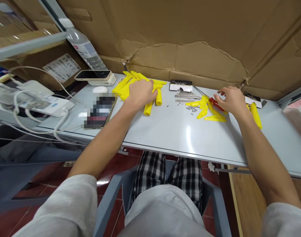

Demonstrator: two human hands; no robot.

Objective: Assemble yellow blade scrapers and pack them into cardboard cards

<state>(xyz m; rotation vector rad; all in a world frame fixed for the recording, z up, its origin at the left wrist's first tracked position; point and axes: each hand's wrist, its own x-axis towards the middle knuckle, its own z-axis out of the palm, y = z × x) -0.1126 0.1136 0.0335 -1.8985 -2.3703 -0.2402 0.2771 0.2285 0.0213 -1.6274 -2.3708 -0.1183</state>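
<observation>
My left hand [142, 92] is over a pile of yellow plastic handles [123, 87], fingers curled down around one of them; the fingertips are mostly hidden. Two yellow tube ends stick out beside its thumb. My right hand [231, 100] hovers with fingers apart and bent, thumb close to the red handle of a screwdriver [216, 104]. Under that screwdriver lie flat yellow plastic pieces [211, 117]. Next to them are small metal parts [193, 109] in a loose heap and a stack of silver metal strips [186, 96].
A black-and-white packet [180, 85] lies at the back, another card [253, 98] at the right beside a yellow handle [256, 116]. Phones [101, 112], a power strip [49, 102] with white cables and a bottle [85, 46] stand left. Cardboard [185, 29] walls the table's back.
</observation>
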